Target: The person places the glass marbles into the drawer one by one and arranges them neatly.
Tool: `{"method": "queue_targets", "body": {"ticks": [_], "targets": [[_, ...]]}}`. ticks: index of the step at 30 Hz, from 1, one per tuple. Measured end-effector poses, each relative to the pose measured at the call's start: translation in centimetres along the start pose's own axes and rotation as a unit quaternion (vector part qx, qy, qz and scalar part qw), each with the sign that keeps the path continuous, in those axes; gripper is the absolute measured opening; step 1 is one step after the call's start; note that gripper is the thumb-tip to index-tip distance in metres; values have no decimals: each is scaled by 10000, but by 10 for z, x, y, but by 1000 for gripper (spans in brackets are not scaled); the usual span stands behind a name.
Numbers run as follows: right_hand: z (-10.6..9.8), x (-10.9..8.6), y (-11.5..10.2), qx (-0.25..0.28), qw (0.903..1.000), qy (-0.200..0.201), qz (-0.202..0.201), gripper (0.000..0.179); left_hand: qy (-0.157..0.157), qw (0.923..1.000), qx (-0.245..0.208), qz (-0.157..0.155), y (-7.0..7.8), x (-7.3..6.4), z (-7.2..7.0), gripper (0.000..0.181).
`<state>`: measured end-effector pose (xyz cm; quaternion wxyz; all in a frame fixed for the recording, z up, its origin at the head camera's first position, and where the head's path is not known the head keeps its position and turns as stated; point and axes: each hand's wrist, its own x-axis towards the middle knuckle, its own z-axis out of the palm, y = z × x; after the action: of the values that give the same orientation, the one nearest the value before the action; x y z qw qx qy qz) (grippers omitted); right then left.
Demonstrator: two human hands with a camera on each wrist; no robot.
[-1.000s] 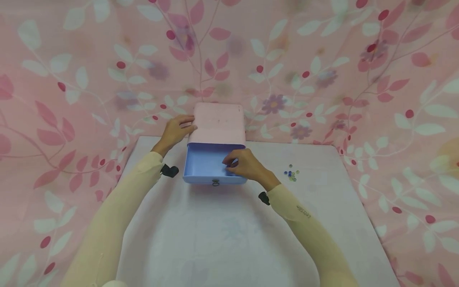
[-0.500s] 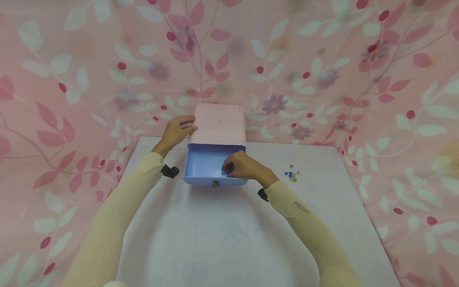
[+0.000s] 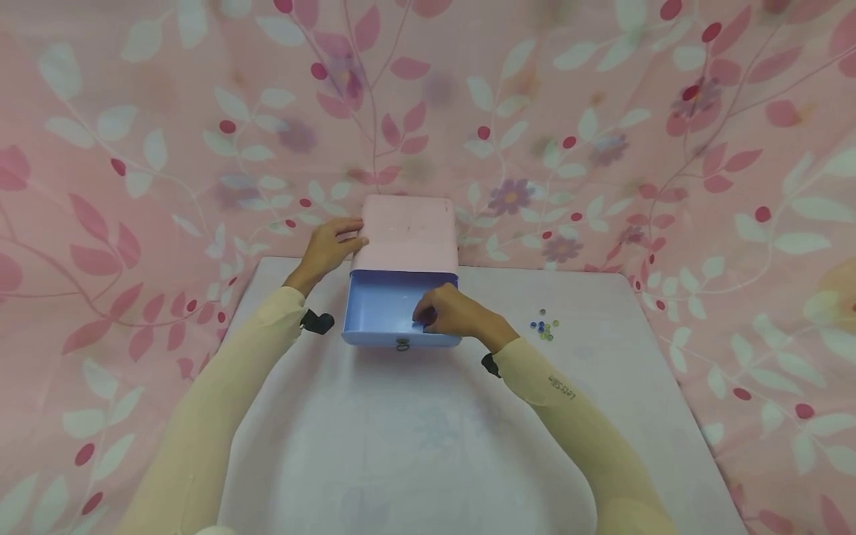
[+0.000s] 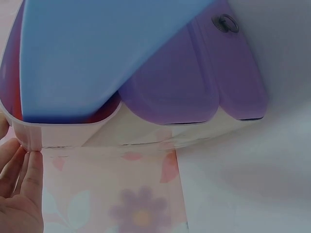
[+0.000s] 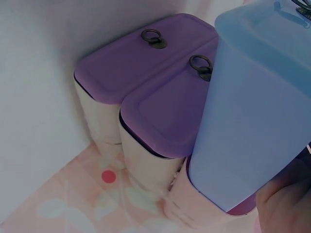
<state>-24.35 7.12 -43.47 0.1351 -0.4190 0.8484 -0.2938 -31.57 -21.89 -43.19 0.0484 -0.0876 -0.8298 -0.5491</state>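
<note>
A: Take twelve o'clock as away from the person. How is it all laid out?

B: Floral cloth [image 3: 428, 111] hangs at twelve, behind the pale tabletop [image 3: 388, 431]. A pink cabinet [image 3: 408, 234] stands at the tabletop's twelve o'clock edge, perhaps to leave room in front.

A: Which way does it point?

B: Its front faces six. The uppermost, blue drawer [image 3: 381, 301] juts toward six; its exposed part runs longer from nine to three, though its full depth is hidden inside the cabinet. The purple drawers [image 5: 167, 107] underneath are pushed in.

A: And the hands?

B: The left hand [image 3: 326, 247] is at the cabinet's nine o'clock side. Its grip looks relaxed, fingers lying straight against the wall, probably to steady the cabinet.

A: The other?

B: The right hand [image 3: 455, 310] reaches into the drawer's three o'clock end, fingers bent downward. I cannot tell whether that grip is clenched, released or pinching something; the fingertips are hidden.

A: Any smaller things?

B: A ring pull [image 3: 403, 345] hangs at the middle of the drawer's front, toward six. Smallest are the marbles [image 3: 545, 327], loosely clustered on the tabletop at the drawer's three o'clock, likely for easy reach by the right hand.
</note>
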Motion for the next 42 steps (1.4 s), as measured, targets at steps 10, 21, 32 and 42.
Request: {"method": "queue_targets", "body": {"ticks": [10,21,32,42], "targets": [[3,-4,5,162,9991,383,-117,19,40,9999,159,0,0,0,1,48],[-4,-20,11,601,9766,1992,-547,17,50,9993,364,8,2,0,1,48],[-30,-74,27,1284,9148,3806,419,17,34,9994,345,-39,2,-1,2,49],[-12,-132,125,70,8979,3973,1896,16,-19,9993,376,-80,0,1,1,52]]}}
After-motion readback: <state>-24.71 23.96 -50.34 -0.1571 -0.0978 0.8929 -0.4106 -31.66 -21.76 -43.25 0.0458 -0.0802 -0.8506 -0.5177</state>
